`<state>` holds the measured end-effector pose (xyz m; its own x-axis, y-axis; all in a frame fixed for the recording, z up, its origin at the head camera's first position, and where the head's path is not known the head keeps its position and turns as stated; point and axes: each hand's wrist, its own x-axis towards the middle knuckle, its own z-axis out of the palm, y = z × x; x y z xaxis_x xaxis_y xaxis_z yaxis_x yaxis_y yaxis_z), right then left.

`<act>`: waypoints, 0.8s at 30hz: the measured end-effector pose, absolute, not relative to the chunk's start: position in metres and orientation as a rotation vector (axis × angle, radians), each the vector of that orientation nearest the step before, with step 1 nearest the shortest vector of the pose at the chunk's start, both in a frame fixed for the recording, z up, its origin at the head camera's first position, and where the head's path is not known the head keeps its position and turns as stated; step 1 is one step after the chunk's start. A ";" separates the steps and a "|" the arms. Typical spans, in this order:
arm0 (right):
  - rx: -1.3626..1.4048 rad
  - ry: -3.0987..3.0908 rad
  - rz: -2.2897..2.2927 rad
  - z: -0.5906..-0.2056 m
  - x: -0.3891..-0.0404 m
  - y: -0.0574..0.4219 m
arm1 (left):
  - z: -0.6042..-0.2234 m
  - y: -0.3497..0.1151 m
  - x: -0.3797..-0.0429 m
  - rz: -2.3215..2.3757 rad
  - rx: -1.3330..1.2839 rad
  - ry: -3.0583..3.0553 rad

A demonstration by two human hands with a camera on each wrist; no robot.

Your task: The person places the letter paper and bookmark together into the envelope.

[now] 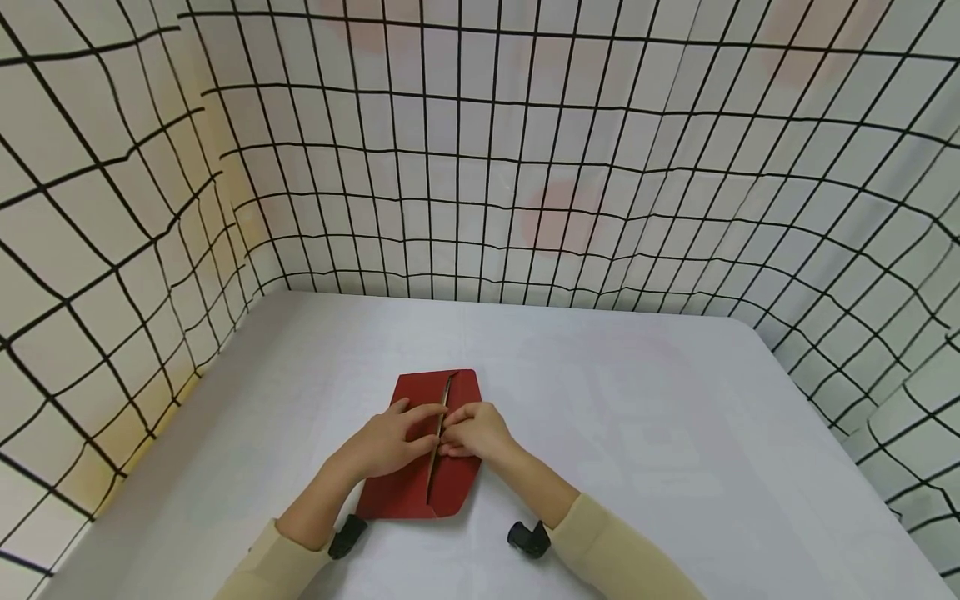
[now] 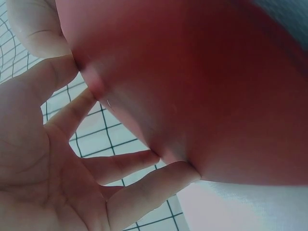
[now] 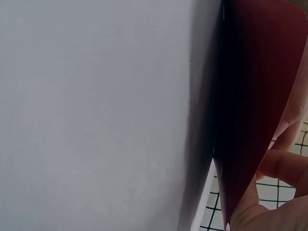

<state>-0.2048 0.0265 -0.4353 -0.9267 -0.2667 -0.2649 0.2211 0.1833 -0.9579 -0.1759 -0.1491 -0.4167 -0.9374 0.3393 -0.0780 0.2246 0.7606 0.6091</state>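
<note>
A red envelope [image 1: 408,492] lies on the white table, its long flap edge raised in a dark slit down the middle. My left hand [image 1: 384,443] rests over its left part, fingers spread and mostly straight, tips at the slit. In the left wrist view the fingertips [image 2: 185,169] touch the red paper's edge. From the right side, my right hand [image 1: 480,433] pinches the flap edge with bent fingers. The right wrist view has the flap [image 3: 260,82] standing up from the body, dark inside, with fingers at its edge.
A white table [image 1: 637,417] spreads around the envelope. Black grid netting [image 1: 480,167] stands along the back and both sides. Small black wrist devices sit by the left forearm [image 1: 307,512] and the right forearm [image 1: 551,487].
</note>
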 end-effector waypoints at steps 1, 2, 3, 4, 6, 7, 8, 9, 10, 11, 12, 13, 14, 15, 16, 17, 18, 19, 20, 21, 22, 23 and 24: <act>-0.040 2.092 -1.795 -0.435 -0.205 0.028 | -0.417 -0.149 -0.176 0.925 0.448 2.774; -0.038 2.093 -1.796 -0.434 -0.205 0.030 | -0.417 -0.149 -0.176 0.926 0.446 2.774; -0.032 2.092 -1.802 -0.433 -0.205 0.032 | -0.417 -0.149 -0.177 0.922 0.445 2.775; -0.029 2.093 -1.809 -0.432 -0.204 0.034 | -0.417 -0.149 -0.177 0.920 0.445 2.777; -0.025 2.090 -1.824 -0.430 -0.203 0.041 | -0.417 -0.148 -0.177 0.913 0.442 2.779; -0.027 2.090 -1.832 -0.429 -0.202 0.045 | -0.418 -0.148 -0.178 0.907 0.442 2.780; -0.025 2.087 -1.842 -0.428 -0.201 0.050 | -0.418 -0.147 -0.178 0.901 0.442 2.782; -0.023 2.079 -1.858 -0.427 -0.200 0.055 | -0.418 -0.147 -0.178 0.895 0.442 2.784; -0.018 2.071 -1.868 -0.426 -0.199 0.060 | -0.419 -0.147 -0.178 0.887 0.441 2.786; -0.003 2.058 -1.878 -0.425 -0.199 0.066 | -0.419 -0.147 -0.178 0.880 0.443 2.790; 0.015 2.047 -1.887 -0.424 -0.198 0.071 | -0.419 -0.147 -0.178 0.872 0.445 2.796; 0.038 2.035 -1.897 -0.423 -0.198 0.077 | -0.419 -0.147 -0.178 0.863 0.445 2.801; 0.060 2.020 -1.908 -0.423 -0.198 0.083 | -0.419 -0.147 -0.178 0.854 0.441 2.809; 0.079 2.005 -1.918 -0.422 -0.198 0.089 | -0.419 -0.147 -0.178 0.847 0.434 2.815; 0.104 1.998 -1.920 -0.422 -0.198 0.095 | -0.420 -0.147 -0.178 0.834 0.424 2.822; 0.126 1.991 -1.924 -0.422 -0.198 0.101 | -0.420 -0.147 -0.179 0.820 0.413 2.827; 0.143 1.990 -1.926 -0.422 -0.198 0.107 | -0.420 -0.147 -0.179 0.801 0.403 2.833; 0.158 1.990 -1.926 -0.422 -0.199 0.113 | -0.421 -0.147 -0.179 0.782 0.394 2.837; 0.173 1.993 -1.924 -0.422 -0.199 0.120 | -0.422 -0.147 -0.179 0.760 0.389 2.840; 0.190 1.999 -1.919 -0.422 -0.199 0.127 | -0.422 -0.146 -0.179 0.735 0.385 2.843; 0.208 2.010 -1.913 -0.422 -0.199 0.133 | -0.423 -0.145 -0.179 0.709 0.381 2.848; 0.219 2.019 -1.906 -0.422 -0.199 0.139 | -0.423 -0.144 -0.179 0.682 0.379 2.854; 0.219 2.031 -1.897 -0.421 -0.198 0.146 | -0.424 -0.143 -0.179 0.658 0.377 2.859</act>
